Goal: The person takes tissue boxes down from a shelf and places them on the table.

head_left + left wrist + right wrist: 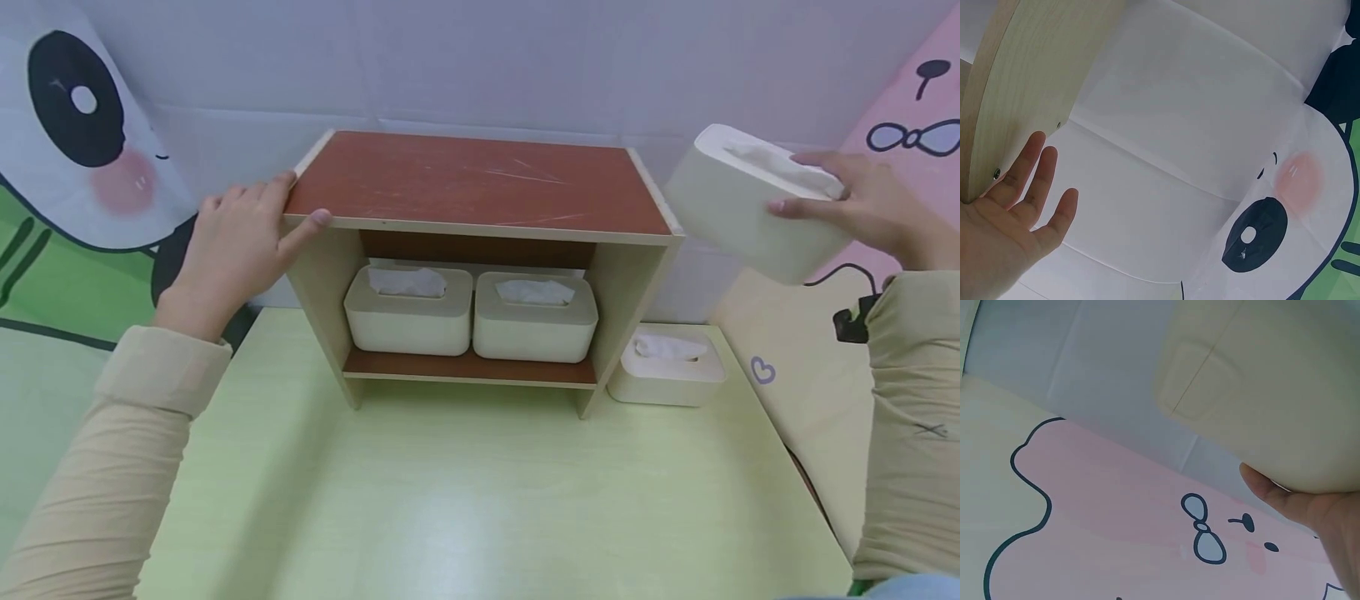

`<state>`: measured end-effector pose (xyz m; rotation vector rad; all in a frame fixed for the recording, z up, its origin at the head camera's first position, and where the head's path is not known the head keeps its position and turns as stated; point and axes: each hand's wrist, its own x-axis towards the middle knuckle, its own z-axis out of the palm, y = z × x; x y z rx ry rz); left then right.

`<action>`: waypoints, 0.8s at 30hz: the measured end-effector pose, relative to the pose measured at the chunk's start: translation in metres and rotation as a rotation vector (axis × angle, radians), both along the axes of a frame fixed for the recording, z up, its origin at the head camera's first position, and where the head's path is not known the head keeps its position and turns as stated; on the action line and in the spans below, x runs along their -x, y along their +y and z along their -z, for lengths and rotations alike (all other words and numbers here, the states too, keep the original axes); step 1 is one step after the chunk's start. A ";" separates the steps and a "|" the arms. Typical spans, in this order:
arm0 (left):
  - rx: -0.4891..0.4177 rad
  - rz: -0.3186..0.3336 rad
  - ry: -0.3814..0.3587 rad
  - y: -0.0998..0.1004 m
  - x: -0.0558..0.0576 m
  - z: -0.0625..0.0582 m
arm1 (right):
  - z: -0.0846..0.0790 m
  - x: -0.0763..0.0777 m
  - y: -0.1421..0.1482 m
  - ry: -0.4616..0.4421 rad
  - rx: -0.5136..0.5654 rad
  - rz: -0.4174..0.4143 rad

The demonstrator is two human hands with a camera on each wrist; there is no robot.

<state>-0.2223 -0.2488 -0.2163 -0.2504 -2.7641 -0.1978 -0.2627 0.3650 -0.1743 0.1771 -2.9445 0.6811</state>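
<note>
A small wooden shelf (480, 179) with a reddish-brown top stands on the table. My left hand (243, 233) rests at its upper left corner, thumb over the front edge; in the left wrist view, the straight, spread fingers (1054, 215) lie by the side panel (1029, 81). Up on the right, my right hand (870, 196) grips a white tissue box (750, 208) by its top, tilted and raised beside the shelf. The right wrist view shows that box (1272, 394) from beneath. Two more tissue boxes (408, 321) (536, 329) sit side by side inside the shelf.
Another tissue box (667, 379) sits on the table right of the shelf. The pale table (450, 500) extends toward me. A cartoon-printed cloth (487, 67) hangs behind, and a small black object with a cord (855, 321) is near my right sleeve.
</note>
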 end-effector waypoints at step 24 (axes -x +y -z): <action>0.000 -0.001 -0.001 -0.003 0.000 0.000 | 0.107 -0.039 -0.015 0.016 0.028 -0.125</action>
